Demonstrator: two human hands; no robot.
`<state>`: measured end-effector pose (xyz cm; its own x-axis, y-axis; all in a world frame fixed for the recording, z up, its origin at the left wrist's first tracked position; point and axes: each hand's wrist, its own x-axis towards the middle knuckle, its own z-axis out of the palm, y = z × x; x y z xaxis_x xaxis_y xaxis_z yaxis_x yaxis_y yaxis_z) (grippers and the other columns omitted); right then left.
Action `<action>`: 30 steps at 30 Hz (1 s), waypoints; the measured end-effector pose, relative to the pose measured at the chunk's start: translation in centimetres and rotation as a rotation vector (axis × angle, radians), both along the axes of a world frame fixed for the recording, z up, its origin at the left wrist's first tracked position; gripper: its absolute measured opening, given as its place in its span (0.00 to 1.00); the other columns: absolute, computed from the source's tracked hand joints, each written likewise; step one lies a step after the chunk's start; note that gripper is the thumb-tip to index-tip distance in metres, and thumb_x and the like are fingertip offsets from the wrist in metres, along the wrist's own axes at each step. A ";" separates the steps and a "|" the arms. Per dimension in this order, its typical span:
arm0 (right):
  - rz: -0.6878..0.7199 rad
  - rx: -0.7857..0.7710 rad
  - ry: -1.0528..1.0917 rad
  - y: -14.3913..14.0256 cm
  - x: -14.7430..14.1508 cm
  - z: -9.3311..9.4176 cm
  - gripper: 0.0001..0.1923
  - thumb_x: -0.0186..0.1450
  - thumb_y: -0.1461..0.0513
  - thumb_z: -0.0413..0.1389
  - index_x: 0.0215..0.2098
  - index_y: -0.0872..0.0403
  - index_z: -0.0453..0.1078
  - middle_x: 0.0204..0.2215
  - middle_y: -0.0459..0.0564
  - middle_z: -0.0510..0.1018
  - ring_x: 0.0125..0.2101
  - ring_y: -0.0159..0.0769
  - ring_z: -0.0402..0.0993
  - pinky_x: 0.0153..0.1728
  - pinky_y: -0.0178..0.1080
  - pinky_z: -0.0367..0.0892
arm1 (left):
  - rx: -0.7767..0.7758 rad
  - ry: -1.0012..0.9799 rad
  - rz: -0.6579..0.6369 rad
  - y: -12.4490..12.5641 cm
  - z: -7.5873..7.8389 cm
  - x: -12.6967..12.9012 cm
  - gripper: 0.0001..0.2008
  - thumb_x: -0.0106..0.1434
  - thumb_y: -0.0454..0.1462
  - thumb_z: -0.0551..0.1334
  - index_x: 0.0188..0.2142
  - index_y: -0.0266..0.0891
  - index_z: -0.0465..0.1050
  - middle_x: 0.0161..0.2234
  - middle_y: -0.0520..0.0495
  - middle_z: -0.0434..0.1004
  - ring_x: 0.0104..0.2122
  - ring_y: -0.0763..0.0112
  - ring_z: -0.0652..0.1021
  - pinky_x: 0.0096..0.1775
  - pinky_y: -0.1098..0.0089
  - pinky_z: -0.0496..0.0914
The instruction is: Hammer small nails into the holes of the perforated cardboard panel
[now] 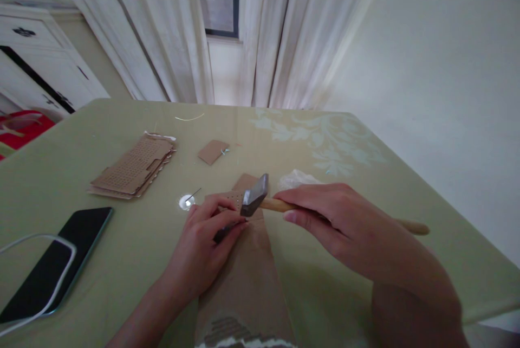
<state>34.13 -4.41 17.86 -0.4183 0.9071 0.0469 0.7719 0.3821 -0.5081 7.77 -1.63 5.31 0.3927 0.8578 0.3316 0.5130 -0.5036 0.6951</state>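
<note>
A person's right hand [337, 218] grips one wooden-handled hammer [260, 199], its head poised over a small metal punch [225, 230] pinched upright-to-tilted in the closed fingers [227, 217] of the left hand [203, 245], on a long cardboard strip [247, 277] near the counter's [122, 239] near edge. Judged mid-punching, the next blow calls for a steady, square tap. Toward the left edge: one stack of perforated cardboard [134, 168], one small cardboard scrap [213, 151], one phone [57, 261]
</note>
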 end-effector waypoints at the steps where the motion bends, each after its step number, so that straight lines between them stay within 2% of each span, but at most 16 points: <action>1: -0.014 0.005 0.027 0.0 0.0 0.0 0.14 0.81 0.59 0.57 0.58 0.48 0.84 0.51 0.50 0.90 0.49 0.44 0.85 0.52 0.43 0.73 | -0.004 -0.009 0.009 0.0 -0.1 0.0 0.07 0.75 0.40 0.67 0.42 0.51 0.87 0.48 0.47 0.84 0.46 0.57 0.81 0.51 0.57 0.70; 8: 0.056 -0.040 -0.125 0.3 -0.3 -0.5 0.15 0.80 0.62 0.56 0.56 0.49 0.85 0.47 0.53 0.91 0.47 0.47 0.87 0.52 0.44 0.73 | 0.006 0.047 0.023 -0.2 -0.3 0.1 0.05 0.72 0.39 0.69 0.46 0.49 0.83 0.52 0.47 0.82 0.51 0.55 0.81 0.53 0.57 0.70; 13: 0.000 -0.036 -0.046 0.5 -0.4 -0.7 0.15 0.82 0.59 0.56 0.57 0.49 0.84 0.49 0.52 0.90 0.48 0.46 0.86 0.51 0.44 0.73 | -0.017 0.095 0.056 -0.3 -0.1 0.0 0.27 0.64 0.48 0.78 0.59 0.50 0.76 0.54 0.46 0.82 0.50 0.50 0.81 0.56 0.52 0.72; 18: 0.082 -0.091 -0.142 0.9 -0.7 -1.4 0.15 0.80 0.62 0.57 0.55 0.50 0.86 0.52 0.55 0.90 0.51 0.49 0.87 0.55 0.46 0.73 | -0.029 0.093 0.058 -0.5 -0.2 0.0 0.33 0.63 0.51 0.79 0.63 0.51 0.74 0.55 0.44 0.81 0.51 0.49 0.81 0.57 0.50 0.73; 21: 0.042 -0.045 -0.084 0.7 -0.1 -1.1 0.15 0.81 0.60 0.57 0.58 0.48 0.85 0.53 0.52 0.90 0.51 0.48 0.87 0.55 0.45 0.74 | -0.038 0.035 0.064 -0.6 0.0 0.1 0.31 0.63 0.50 0.79 0.63 0.52 0.75 0.58 0.43 0.81 0.52 0.49 0.81 0.54 0.53 0.74; 24: 0.001 -0.036 -0.086 0.6 0.7 -0.8 0.15 0.81 0.60 0.57 0.58 0.47 0.85 0.52 0.52 0.90 0.50 0.47 0.87 0.54 0.45 0.74 | -0.044 -0.088 0.099 0.0 0.4 -0.8 0.23 0.71 0.49 0.72 0.62 0.50 0.77 0.56 0.43 0.80 0.46 0.57 0.80 0.45 0.61 0.75; 26: -0.004 -0.053 -0.138 0.7 1.0 -0.9 0.14 0.81 0.60 0.57 0.57 0.48 0.86 0.50 0.53 0.91 0.49 0.48 0.87 0.53 0.46 0.74 | -0.006 -0.135 0.214 1.2 0.3 -2.2 0.16 0.76 0.49 0.65 0.58 0.47 0.79 0.46 0.46 0.81 0.38 0.63 0.77 0.39 0.65 0.73; 28: 0.000 -0.068 -0.191 0.8 1.0 -1.0 0.14 0.80 0.61 0.57 0.56 0.49 0.86 0.48 0.54 0.91 0.48 0.49 0.87 0.52 0.46 0.74 | 0.055 -0.097 0.379 2.7 -0.2 -3.9 0.14 0.77 0.48 0.62 0.52 0.45 0.82 0.37 0.49 0.79 0.33 0.64 0.75 0.34 0.66 0.69; 30: 0.005 -0.077 -0.215 1.0 0.8 -1.2 0.14 0.80 0.61 0.57 0.55 0.49 0.86 0.46 0.54 0.91 0.46 0.48 0.87 0.50 0.45 0.74 | 0.058 0.050 0.456 4.3 -1.3 -5.4 0.15 0.76 0.47 0.62 0.51 0.44 0.83 0.39 0.47 0.81 0.33 0.62 0.77 0.36 0.64 0.71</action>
<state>34.93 -3.40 16.66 -0.4153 0.9026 -0.1129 0.8638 0.3524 -0.3600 2.36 2.65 4.01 -0.0033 0.9273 0.3742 0.7233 -0.2562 0.6412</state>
